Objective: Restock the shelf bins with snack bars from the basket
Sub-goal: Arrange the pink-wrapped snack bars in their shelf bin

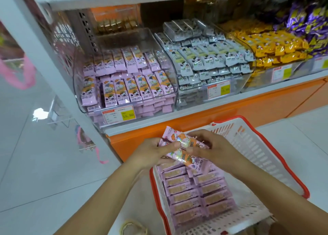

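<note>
Head view: left hand (156,152) and right hand (211,146) grip pink bars (190,157) over the basket (257,146), long axis crosswise. Matching bin (79,92) lies ahead, up-left, nearer the left hand.

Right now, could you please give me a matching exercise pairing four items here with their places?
Items:
1 loose pink bars
2 white packs
3 yellow packs
4 stacked pink bars

Places:
A middle bin
B in the basket
C held by the left hand and right hand
D third bin from the left

Pairs: 1-C, 2-A, 3-D, 4-B
</note>
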Demonstrator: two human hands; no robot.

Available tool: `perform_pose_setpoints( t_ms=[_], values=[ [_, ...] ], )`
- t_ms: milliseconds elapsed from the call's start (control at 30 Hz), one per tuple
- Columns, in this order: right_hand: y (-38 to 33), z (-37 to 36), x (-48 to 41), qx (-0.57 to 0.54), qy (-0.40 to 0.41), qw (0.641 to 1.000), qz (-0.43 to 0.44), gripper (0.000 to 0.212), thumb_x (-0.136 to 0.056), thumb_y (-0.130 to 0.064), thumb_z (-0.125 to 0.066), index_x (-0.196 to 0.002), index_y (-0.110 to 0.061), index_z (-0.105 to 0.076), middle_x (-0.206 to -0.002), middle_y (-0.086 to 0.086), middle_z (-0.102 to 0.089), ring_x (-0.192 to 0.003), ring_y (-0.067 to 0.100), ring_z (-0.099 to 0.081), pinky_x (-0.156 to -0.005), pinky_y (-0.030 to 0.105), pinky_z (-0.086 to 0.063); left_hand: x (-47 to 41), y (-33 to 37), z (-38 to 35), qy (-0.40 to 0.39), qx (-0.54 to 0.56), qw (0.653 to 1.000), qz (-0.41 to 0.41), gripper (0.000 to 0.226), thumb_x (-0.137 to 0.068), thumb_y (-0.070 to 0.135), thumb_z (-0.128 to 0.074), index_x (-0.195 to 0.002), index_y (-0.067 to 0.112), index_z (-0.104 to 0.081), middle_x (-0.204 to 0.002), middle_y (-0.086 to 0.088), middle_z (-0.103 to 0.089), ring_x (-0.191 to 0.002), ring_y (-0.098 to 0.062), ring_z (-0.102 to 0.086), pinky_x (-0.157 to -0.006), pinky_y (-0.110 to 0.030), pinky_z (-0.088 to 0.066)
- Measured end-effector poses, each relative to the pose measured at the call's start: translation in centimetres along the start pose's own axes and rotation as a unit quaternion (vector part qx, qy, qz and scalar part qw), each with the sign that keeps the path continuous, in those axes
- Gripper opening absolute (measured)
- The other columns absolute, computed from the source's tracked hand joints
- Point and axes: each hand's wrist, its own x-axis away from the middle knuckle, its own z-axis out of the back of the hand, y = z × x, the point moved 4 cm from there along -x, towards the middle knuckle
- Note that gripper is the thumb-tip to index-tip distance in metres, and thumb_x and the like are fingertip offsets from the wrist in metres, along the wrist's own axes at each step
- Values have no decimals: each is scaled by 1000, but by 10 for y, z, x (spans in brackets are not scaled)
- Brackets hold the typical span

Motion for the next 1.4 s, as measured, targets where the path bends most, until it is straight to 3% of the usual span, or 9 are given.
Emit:
perform_pose_setpoints(
  t_ms=[133,367,500,733,933,1033,1133,1233,1400],
  values=[
    [-19,14,-3,-49,78,994,55,25,-82,-22,-71,-106,-25,-65,-96,-6,-71,-68,-7,-62,-52,8,-42,6,13,9,40,81,996,15,12,-85,20,-67,-83,8,-63,-74,-2,-73,-68,-15,-72,-60,-20,-57],
    [-43,9,-11,48,53,988,139,10,-83,-31,-66,-93,-32,-70,-77,-18,-70,-64,-3,-60,-57,10,-40,6,22,19,99,83,991,17,18,-95,14,-54,-103,1,-62,-86,-20,-70,-65,-23,-72,-56,-24,-57],
    [-62,-4,-15,168,27,971,170,32,-80,-51,-54,-108,-39,-64,-59,-24,-61,-54,-1,-54,-50,12,-33,10,34,25,105,148,983,9,25,-100,11,-41,-106,-3,-61,-82,-20,-72,-67,-24,-72,-56,-25,-58],
    [-97,-11,-8,326,41,906,265,62,-88,-53,-47,-135,-69,-9,-122,-24,-50,-101,-2,-54,-77,19,-49,22,72,39,103,217,971,-21,28,-100,26,-44,-99,4,-61,-82,-25,-71,-70,-28,-72,-55,-29,-59],
    [-139,-4,-21,277,92,906,308,63,-89,-47,-52,-140,-63,-18,-106,-30,-48,-96,-10,-51,-74,8,-44,38,104,53,102,269,951,-116,37,-98,32,-44,-105,1,-62,-94,-20,-72,-82,-25,-72,-63,-26,-59],
    [-166,2,-48,278,133,910,276,62,-93,-34,-58,-143,-53,-26,-92,-25,-51,-75,-14,-51,-61,6,-40,47,111,78,284,61,924,-247,27,-97,24,-49,-101,9,-71,-89,-3,-75,-84,-13,-71,-78,-24,-56],
    [-195,-2,-90,368,202,871,256,55,-96,-32,-54,-146,-35,-32,-101,1,-64,-79,10,-60,-58,22,-39,58,111,87,426,-277,810,-292,31,-97,33,-49,-100,18,-75,-89,4,-72,-82,-11,-65,-75,-16,-43],
    [-212,-10,-143,465,244,826,202,48,-97,-29,-50,-143,-20,-36,-116,16,-61,-94,33,-61,-69,34,-46,48,104,88,376,-380,804,-262,36,-98,36,-43,-94,17,-73,-83,-4,-73,-78,-19,-66,-69,-25,-47],
    [-225,-21,-203,531,263,796,124,33,-94,-5,-52,-125,-11,-55,-105,16,-65,-95,33,-63,-70,37,-50,44,98,89,325,-421,812,-239,28,-97,31,-46,-105,23,-72,-84,0,-73,-76,-14,-64,-71,-27,-49]
  ],
)
